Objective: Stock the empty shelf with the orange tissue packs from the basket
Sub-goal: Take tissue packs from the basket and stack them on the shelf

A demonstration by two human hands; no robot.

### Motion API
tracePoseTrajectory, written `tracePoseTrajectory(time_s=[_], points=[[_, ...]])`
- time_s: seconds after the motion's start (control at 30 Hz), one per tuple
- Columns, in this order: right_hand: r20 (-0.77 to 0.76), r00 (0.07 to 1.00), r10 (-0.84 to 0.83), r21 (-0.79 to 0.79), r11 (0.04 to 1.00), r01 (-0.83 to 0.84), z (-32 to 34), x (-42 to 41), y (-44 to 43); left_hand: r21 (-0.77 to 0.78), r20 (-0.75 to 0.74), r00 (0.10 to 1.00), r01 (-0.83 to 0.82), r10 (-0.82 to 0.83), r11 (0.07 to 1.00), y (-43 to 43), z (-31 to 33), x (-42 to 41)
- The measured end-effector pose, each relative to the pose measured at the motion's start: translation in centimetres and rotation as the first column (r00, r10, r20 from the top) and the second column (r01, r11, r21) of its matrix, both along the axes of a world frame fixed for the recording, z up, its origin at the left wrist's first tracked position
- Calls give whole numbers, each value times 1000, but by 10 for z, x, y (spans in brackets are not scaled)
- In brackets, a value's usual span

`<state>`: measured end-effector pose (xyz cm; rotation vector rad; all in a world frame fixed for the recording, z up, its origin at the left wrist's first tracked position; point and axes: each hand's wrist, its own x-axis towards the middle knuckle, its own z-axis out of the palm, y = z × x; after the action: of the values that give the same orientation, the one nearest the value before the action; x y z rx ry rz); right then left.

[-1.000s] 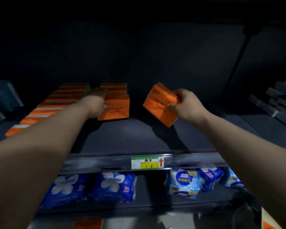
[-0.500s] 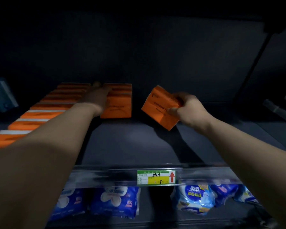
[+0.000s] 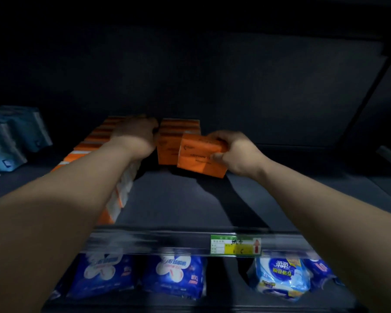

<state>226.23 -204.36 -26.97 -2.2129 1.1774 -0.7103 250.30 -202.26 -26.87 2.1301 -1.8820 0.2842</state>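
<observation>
At the far left of the dark shelf board stand pale blue-grey soft packs, apart from the work. Next comes a full row of orange rectangular plastic-wrapped tissue packs, running from the back wall to the front edge. The left hand lies over the far end of that row, fingers bent against the side of a second, shorter row of orange packs; whether it grips a pack or only steadies the row cannot be told. Just to the right, the right hand clasps one more orange tissue pack by its right end, thumb in front and fingers over the top. That pack is tilted, overlaps the front of the short row, and sits at or just above the shelf board.

The step in hand seems to be seating this pack as the next one in the second row. The next move probably calls for squaring it upright, pressing it back flush, then letting go. The basket is out of view. Below the green and yellow price label, blue and white plastic packets fill the lower shelf.
</observation>
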Motion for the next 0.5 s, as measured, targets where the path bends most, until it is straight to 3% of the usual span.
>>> tracePoseTrajectory(time_s=[0.13,0.27,0.5], points=[[-179,984,-11,-134,991,-14,-6,35,0,-74,44,999,-5,8,997,27,2,15],[-299,952,-62,-260,965,-19,-13,61,-3,-70,20,991,-133,135,989,42,0,28],[-306,933,-188,-363,929,68,-32,76,-12,-67,3,990,-143,144,987,47,-5,33]])
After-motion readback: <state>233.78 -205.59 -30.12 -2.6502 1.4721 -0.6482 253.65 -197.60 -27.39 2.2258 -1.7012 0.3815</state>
